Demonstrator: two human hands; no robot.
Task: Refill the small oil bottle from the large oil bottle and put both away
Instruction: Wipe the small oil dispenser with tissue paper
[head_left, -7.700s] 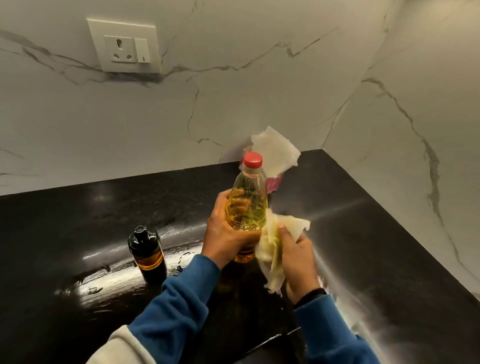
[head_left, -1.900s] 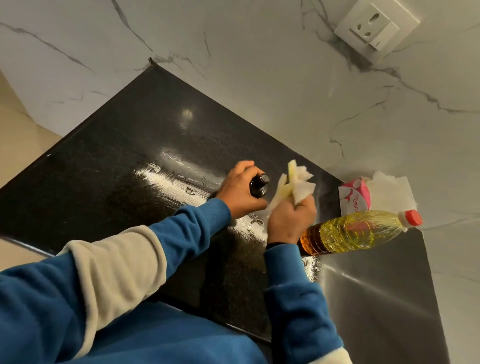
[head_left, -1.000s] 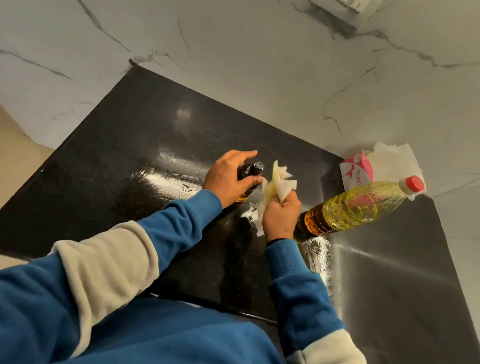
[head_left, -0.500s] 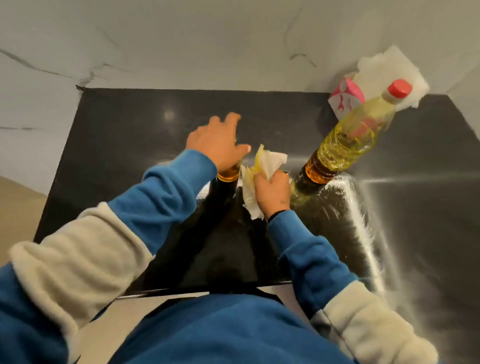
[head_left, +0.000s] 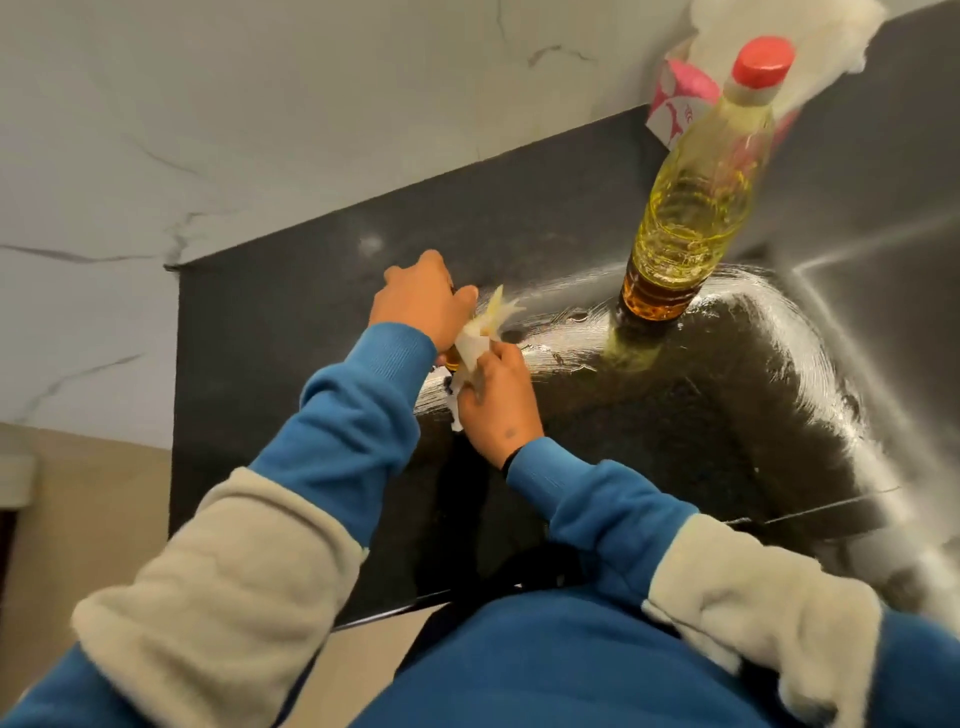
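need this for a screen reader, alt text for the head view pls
Left hand grips a small oil bottle while the right hand wipes it with a tissue; the red-capped large oil bottle stands on the black counter.

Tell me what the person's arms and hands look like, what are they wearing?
Both arms wear blue sleeves with ribbed cuffs and a fuzzy cream patch higher up. The left hand is bare. The right hand is bare too, with a thin black band peeking out at the wrist and a small dark mark on its back.
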